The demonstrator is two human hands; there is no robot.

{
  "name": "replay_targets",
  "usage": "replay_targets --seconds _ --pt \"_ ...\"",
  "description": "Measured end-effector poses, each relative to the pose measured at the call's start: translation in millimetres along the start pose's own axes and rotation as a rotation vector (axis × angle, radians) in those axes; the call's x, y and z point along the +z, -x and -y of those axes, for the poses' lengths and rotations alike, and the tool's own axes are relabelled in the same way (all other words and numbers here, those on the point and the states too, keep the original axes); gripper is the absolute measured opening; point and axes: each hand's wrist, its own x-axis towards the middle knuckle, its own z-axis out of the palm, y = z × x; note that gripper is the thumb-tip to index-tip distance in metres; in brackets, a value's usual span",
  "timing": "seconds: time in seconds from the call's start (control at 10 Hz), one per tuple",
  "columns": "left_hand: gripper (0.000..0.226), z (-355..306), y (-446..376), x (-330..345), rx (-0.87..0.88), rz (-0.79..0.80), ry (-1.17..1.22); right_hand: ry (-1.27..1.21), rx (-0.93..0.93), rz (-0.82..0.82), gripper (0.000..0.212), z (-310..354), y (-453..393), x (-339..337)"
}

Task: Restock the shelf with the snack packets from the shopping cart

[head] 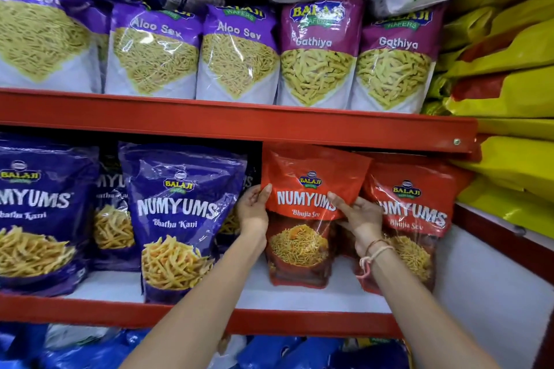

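Left hand (253,213) grips the left edge of the red packet (302,237), thumb on its face, beside the purple packet (183,219). Right hand (361,223) pinches the opposite edge — both likely steady it upright, label outward. It stands on the middle shelf (269,296), overlapping a second red packet (416,219) — the cart isn't visible

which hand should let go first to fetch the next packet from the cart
Left, probably. The left hand only pinches the red Bhujia Sev packet at its edge; the right hand lies across its front, steadying it.
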Motion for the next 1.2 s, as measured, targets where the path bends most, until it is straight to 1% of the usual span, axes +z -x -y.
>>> replay_targets --seconds 0.1,0.2,0.3,0.4,0.5,0.6,0.7,0.9,1.0,1.1,1.2 --pt "0.017 -1 -2 -5 0.048 0.030 -0.062 0.014 -0.032 0.008 0.022 -1 2 2" --pt "0.030 8 6 -18 0.050 0.116 -0.146 0.044 -0.061 0.097 0.046 -10 17 -1" --pt "0.072 22 20 -35 -0.114 0.158 -0.225 0.161 0.027 0.139 0.079 -23 35 -6" --pt "0.070 20 55 -53 -0.211 0.258 -0.212 0.128 0.154 0.148 0.099 -35 75 -14" --pt "0.069 17 82 -71 -0.228 0.330 -0.202 0.078 0.223 0.154 0.130 -38 112 -23" --pt "0.070 10 78 -76 -0.242 0.357 -0.240 0.128 0.203 0.177 0.139 -31 111 -25" --pt "0.071 12 80 -80 -0.230 0.405 -0.281 0.167 0.155 0.203 0.141 -32 109 -32" --pt "0.077 12 89 -86 -0.226 0.418 -0.299 0.255 0.140 0.229 0.140 -28 118 -42" --pt "0.069 0 100 -85 -0.218 0.451 -0.316 0.285 0.159 0.206 0.130 -22 126 -40" --pt "0.059 -10 105 -86 -0.155 0.447 -0.404 0.384 0.084 0.145 0.102 -16 133 -35" --pt "0.037 -28 104 -95 0.083 0.342 -0.503 0.375 -0.139 0.005 0.052 10 137 -38"
